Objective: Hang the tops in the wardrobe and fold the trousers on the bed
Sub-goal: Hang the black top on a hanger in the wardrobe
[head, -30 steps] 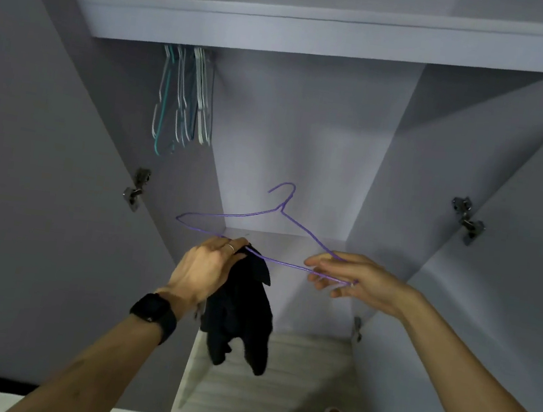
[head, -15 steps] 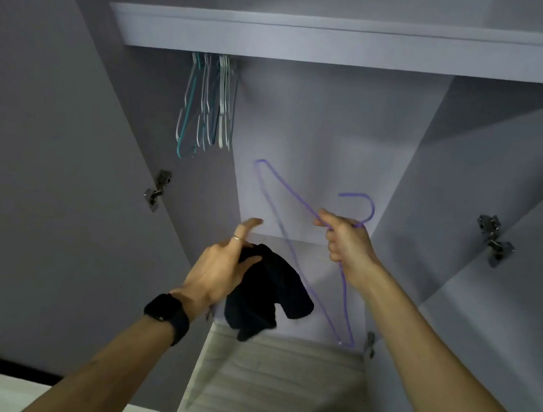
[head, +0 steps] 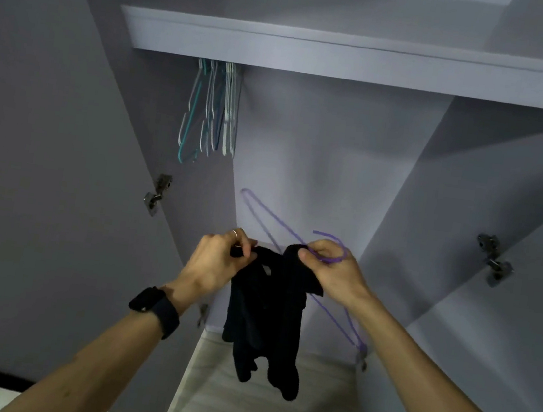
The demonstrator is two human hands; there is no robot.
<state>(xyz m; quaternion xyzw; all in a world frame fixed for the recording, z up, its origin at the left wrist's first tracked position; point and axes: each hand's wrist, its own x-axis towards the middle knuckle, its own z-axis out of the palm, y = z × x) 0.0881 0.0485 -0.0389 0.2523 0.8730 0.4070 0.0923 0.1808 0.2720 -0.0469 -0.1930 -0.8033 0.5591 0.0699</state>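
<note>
Got a black top (head: 266, 312) dangling dead centre in the open wardrobe (head: 340, 145). Left hand (head: 218, 261) grip pinched on it at 10 o'clock, right hand (head: 333, 274) grip at 2 clamped on it plus purple hanger (head: 337, 258). Spare hangers (head: 211, 111) up at 11.

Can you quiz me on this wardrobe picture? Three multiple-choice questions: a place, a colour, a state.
1. Where do the spare hangers hang? A) under the shelf, left B) on the right door C) on the floor
2. What colour is the held hanger? A) green B) purple C) red
3. What holds the top? A) left hand and right hand B) left hand alone C) nothing
Answers: 1 A, they cluster below its left end; 2 B, purple wire; 3 A, each pinches its upper edge.
</note>
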